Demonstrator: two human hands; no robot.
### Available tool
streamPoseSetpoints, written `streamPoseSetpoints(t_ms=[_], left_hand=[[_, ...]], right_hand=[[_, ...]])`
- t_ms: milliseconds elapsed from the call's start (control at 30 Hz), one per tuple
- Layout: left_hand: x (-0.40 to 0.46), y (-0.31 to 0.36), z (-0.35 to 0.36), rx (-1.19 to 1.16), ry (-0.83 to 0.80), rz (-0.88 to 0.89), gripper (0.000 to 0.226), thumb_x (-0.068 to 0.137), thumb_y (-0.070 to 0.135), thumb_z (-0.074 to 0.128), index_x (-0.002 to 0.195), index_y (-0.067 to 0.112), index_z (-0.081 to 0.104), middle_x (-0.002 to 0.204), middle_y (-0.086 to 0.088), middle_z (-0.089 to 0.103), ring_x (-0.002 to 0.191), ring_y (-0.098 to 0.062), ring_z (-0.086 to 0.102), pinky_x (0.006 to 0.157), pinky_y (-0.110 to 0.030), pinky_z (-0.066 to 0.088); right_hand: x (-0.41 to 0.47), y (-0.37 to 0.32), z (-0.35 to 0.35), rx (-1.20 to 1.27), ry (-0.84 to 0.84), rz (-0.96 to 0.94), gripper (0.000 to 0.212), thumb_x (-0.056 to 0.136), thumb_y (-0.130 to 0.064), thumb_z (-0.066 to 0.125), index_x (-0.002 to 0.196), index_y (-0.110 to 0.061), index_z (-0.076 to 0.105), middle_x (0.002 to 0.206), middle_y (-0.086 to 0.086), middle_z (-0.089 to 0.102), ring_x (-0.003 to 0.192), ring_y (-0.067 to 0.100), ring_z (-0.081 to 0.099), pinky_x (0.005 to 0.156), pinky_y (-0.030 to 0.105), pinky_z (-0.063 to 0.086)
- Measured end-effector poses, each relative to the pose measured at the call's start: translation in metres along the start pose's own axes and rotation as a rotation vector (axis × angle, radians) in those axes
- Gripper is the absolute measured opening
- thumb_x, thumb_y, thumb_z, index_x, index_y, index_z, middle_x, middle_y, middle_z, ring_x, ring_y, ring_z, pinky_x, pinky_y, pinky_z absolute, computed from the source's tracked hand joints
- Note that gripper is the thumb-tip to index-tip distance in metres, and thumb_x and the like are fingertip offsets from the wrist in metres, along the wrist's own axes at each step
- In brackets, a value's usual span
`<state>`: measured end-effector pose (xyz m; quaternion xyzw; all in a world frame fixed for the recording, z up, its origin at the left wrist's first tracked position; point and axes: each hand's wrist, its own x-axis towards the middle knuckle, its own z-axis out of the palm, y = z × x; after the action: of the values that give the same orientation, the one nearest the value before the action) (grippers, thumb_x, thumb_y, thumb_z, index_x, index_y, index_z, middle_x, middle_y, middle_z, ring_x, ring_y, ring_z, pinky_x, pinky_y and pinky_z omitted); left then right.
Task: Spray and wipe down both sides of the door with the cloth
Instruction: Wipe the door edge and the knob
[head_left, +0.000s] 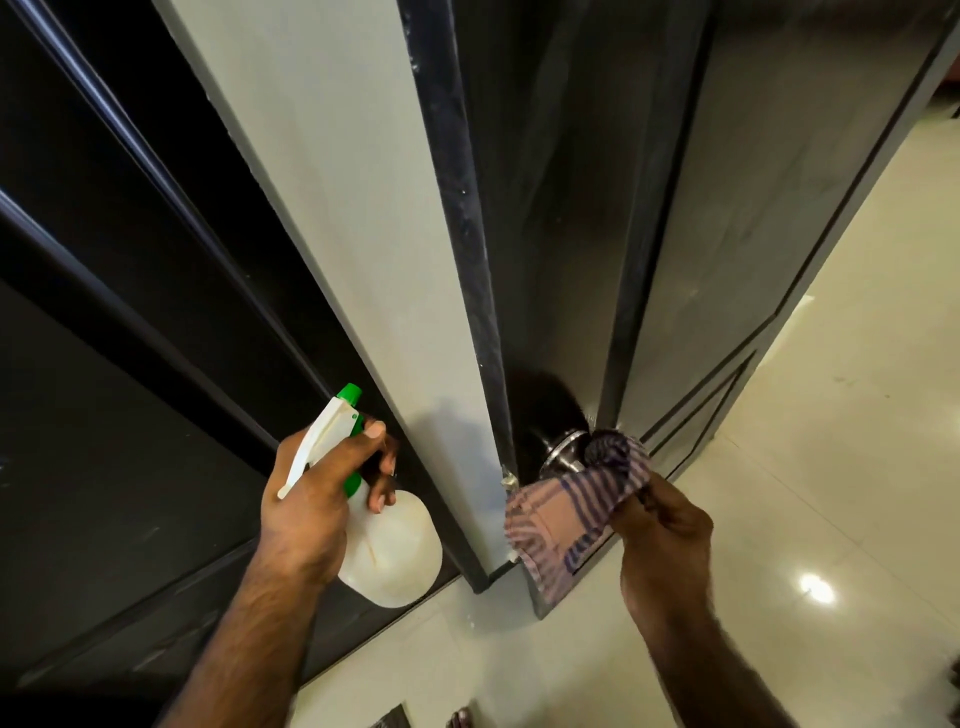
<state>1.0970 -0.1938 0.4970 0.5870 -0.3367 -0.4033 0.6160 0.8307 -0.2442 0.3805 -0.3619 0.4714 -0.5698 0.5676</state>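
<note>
1. In the head view, a dark door (571, 218) is seen edge-on, standing ajar beside a pale grey wall (353, 218) that runs down the middle of the picture.
2. A metal door knob (563, 452) is fixed low on the door's dark face, just right of the door's edge.
3. A white spray bottle (387, 545) with a white trigger head and a green nozzle is gripped by the left hand (317, 499); the fingers are curled round its neck and the forefinger is laid over the top of the head. The nozzle is pointed up and to the right, towards the wall.
4. The bottle is held in the air, to the left of the wall's corner and near it; whether it touches the dark panel (130, 364) behind it cannot be told.
5. A pink cloth (576, 514) with dark blue stripes is clasped by the right hand (662, 525), bunched between the fingers and thumb.
6. The upper end of the cloth is pressed against the knob, and the remainder is draped down beside the lower edge of the door.
7. A glossy cream tiled floor (831, 467) is shown at the right and below, with a bright light reflected on it.
</note>
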Motion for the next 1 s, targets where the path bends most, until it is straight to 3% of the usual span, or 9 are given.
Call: streamPoseSetpoints(t_ms=[133, 200, 300, 433, 500, 667, 767, 833, 1000], left_hand=[[-0.001, 0.0, 0.005, -0.016, -0.016, -0.006, 0.038, 0.08, 0.03, 0.078, 0.102, 0.003, 0.063, 0.078, -0.02, 0.058, 0.051, -0.027, 0.048, 0.067, -0.042, 0.053], [-0.003, 0.0, 0.01, -0.022, -0.029, -0.011, 0.051, 0.076, 0.036, 0.079, 0.106, 0.0, 0.06, 0.079, -0.021, 0.059, 0.051, -0.027, 0.049, 0.068, -0.042, 0.053], [-0.007, 0.001, 0.016, -0.011, -0.063, 0.009, 0.044, 0.077, 0.036, 0.078, 0.1, 0.002, 0.062, 0.078, -0.021, 0.059, 0.051, -0.027, 0.048, 0.067, -0.041, 0.053], [-0.01, 0.003, 0.024, 0.012, -0.085, 0.018, 0.025, 0.085, 0.025, 0.072, 0.096, 0.004, 0.064, 0.077, -0.02, 0.058, 0.051, -0.027, 0.047, 0.067, -0.041, 0.051], [-0.012, 0.003, 0.028, 0.026, -0.108, 0.024, 0.019, 0.086, 0.023, 0.07, 0.093, 0.006, 0.065, 0.077, -0.021, 0.057, 0.051, -0.028, 0.046, 0.067, -0.042, 0.05], [-0.016, -0.006, 0.034, 0.094, -0.179, 0.028, 0.026, 0.087, 0.023, 0.071, 0.094, 0.0, 0.064, 0.078, -0.025, 0.057, 0.051, -0.031, 0.046, 0.064, -0.041, 0.051], [-0.016, -0.027, 0.036, 0.117, -0.168, -0.068, 0.059, 0.079, 0.035, 0.08, 0.112, -0.009, 0.058, 0.081, -0.026, 0.061, 0.054, -0.031, 0.051, 0.063, -0.043, 0.052], [-0.017, -0.041, 0.041, 0.141, -0.166, -0.125, 0.066, 0.077, 0.038, 0.082, 0.114, -0.011, 0.057, 0.08, -0.026, 0.064, 0.055, -0.031, 0.053, 0.061, -0.04, 0.052], [-0.021, -0.058, 0.06, 0.274, -0.261, -0.134, 0.023, 0.098, 0.014, 0.071, 0.079, 0.002, 0.071, 0.071, -0.022, 0.065, 0.051, -0.028, 0.053, 0.055, -0.034, 0.051]], right_hand=[[0.004, 0.001, -0.012, 0.276, -0.104, 0.266, 0.023, 0.104, -0.008, 0.056, 0.116, -0.012, 0.076, 0.118, 0.02, 0.075, 0.103, 0.031, 0.073, 0.084, 0.041, 0.062], [0.0, 0.014, -0.017, 0.289, -0.131, 0.302, 0.026, 0.104, -0.005, 0.054, 0.118, -0.012, 0.075, 0.122, 0.022, 0.073, 0.107, 0.034, 0.071, 0.091, 0.048, 0.058], [0.009, 0.035, -0.024, 0.184, -0.192, 0.288, 0.032, 0.107, 0.001, 0.052, 0.136, -0.007, 0.063, 0.126, 0.026, 0.07, 0.12, 0.049, 0.066, 0.094, 0.055, 0.058], [0.042, 0.022, -0.03, -0.041, -0.463, 0.16, 0.038, 0.107, 0.001, 0.056, 0.144, -0.01, 0.057, 0.125, 0.018, 0.073, 0.116, 0.041, 0.071, 0.082, 0.04, 0.063], [0.046, 0.013, -0.022, -0.019, -0.53, 0.178, 0.043, 0.106, 0.0, 0.059, 0.145, -0.017, 0.056, 0.125, 0.015, 0.075, 0.112, 0.031, 0.074, 0.08, 0.034, 0.063], [0.052, 0.027, -0.005, 0.098, -0.419, 0.16, 0.033, 0.107, -0.002, 0.058, 0.137, -0.011, 0.066, 0.123, 0.021, 0.075, 0.108, 0.036, 0.075, 0.093, 0.049, 0.063], [0.054, 0.04, -0.015, 0.106, -0.325, 0.155, 0.029, 0.105, 0.004, 0.058, 0.126, -0.009, 0.071, 0.114, 0.023, 0.077, 0.099, 0.036, 0.076, 0.085, 0.044, 0.064], [0.057, 0.038, -0.02, 0.017, -0.365, 0.094, 0.033, 0.103, 0.007, 0.058, 0.129, -0.01, 0.069, 0.115, 0.019, 0.078, 0.1, 0.032, 0.077, 0.084, 0.041, 0.064], [0.076, 0.009, -0.018, -0.373, -0.576, -0.114, 0.05, 0.091, 0.0, 0.081, 0.134, -0.023, 0.069, 0.12, -0.001, 0.079, 0.111, 0.019, 0.076, 0.097, 0.04, 0.062]])
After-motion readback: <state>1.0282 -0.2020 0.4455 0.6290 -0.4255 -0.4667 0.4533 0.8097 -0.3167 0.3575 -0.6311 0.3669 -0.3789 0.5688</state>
